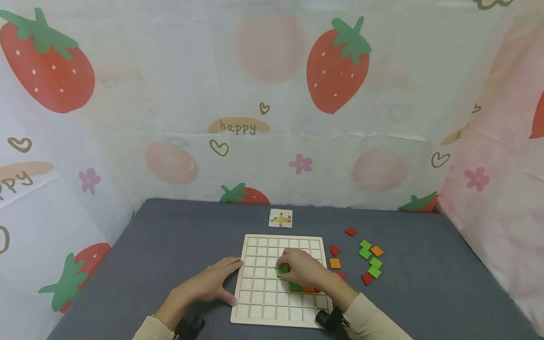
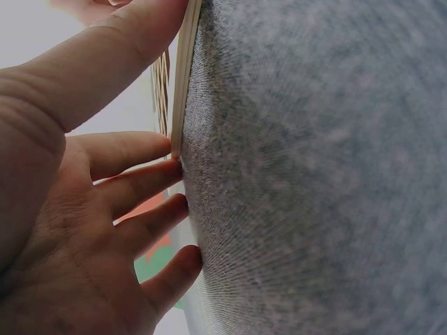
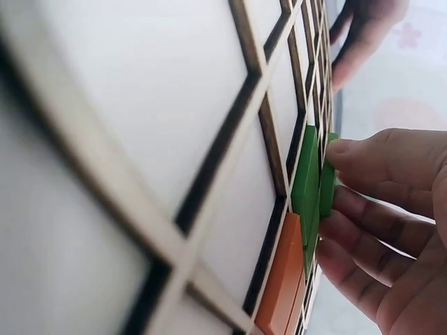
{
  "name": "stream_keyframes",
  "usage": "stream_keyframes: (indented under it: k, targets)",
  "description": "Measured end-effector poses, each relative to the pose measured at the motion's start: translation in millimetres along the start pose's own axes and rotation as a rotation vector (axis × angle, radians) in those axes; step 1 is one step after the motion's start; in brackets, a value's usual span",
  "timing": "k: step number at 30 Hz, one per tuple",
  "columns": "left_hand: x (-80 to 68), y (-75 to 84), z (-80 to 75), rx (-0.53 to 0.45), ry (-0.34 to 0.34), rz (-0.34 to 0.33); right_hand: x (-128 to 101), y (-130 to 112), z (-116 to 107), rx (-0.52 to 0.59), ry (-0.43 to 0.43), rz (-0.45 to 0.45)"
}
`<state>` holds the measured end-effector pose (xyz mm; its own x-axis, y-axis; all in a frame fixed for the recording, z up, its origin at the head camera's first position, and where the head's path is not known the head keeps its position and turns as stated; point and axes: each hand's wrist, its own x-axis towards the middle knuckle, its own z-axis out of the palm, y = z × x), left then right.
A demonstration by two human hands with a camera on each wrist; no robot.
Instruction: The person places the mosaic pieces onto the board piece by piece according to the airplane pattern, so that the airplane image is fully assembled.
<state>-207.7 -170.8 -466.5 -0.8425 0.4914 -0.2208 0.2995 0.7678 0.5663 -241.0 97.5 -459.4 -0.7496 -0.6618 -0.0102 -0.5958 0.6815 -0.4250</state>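
A pale wooden grid board [image 1: 257, 297] lies on the table. My right hand [image 1: 303, 270] pinches a green square tile [image 3: 328, 174] between thumb and fingers over the board's middle cells. Just nearer to me, a second green tile [image 1: 295, 287], an orange tile [image 1: 308, 289] and a partly covered red piece [image 1: 317, 291] form a row on the board. Whether the pinched tile touches its cell cannot be told. My left hand [image 1: 210, 283] rests at the board's left edge, thumb and fingertips against the rim [image 2: 180, 105], fingers spread and fairly straight.
Right of the board lie loose pieces: several green squares [image 1: 375, 263], orange squares [image 1: 335, 263] and red pieces [image 1: 367, 279]. A small pattern card [image 1: 281, 218] with a coloured figure lies behind the board. Strawberry-print cloth [image 1: 272, 160] encloses the grey table [image 1: 191, 231].
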Motion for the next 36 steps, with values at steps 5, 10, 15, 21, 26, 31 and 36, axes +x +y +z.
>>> stream_keyframes:
  k: [5,10,15,21,26,31,36]
  targets:
    - [0.0,-1.1,0.1,0.007,0.007,0.009,1.5,-0.2,0.8,-0.029,-0.003,-0.005]
    - [-0.1,-1.0,-0.6,0.000,0.002,0.004,2.5,-0.2,0.9,-0.053,-0.006,-0.015]
    - [0.1,-0.3,-1.5,-0.002,-0.008,0.006,2.8,-0.1,0.5,-0.071,-0.009,-0.013]
    - [0.9,-1.2,-1.6,0.001,-0.013,0.005,1.2,-0.8,-0.9,-0.040,-0.005,0.007]
    - [1.8,-2.6,-0.7,-0.004,-0.023,0.008,-3.6,1.9,-4.9,0.040,0.009,0.035]
    - [1.7,-3.3,-0.1,-0.002,-0.019,0.017,-12.3,10.5,-10.8,0.101,0.046,0.056]
    - [1.1,-2.8,-0.6,-0.001,-0.011,0.026,-24.7,19.8,-20.4,0.142,0.077,0.107]
